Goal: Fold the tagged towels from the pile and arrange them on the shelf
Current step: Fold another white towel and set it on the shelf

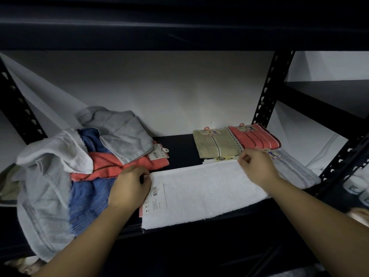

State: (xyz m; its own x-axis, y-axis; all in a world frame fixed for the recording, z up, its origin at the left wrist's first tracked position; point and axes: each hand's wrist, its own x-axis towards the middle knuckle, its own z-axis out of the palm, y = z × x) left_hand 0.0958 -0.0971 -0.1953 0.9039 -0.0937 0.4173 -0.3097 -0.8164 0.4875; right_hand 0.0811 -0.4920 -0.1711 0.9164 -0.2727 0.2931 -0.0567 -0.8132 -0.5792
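While both hands pinch its far edge, the white towel point(207, 188) lies flat.

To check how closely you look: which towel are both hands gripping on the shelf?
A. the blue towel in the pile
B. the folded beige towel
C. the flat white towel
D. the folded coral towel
C: the left hand and right hand pinch the far edge of the white towel.

Plain white towel point(205, 188); coral striped towel point(254, 136).
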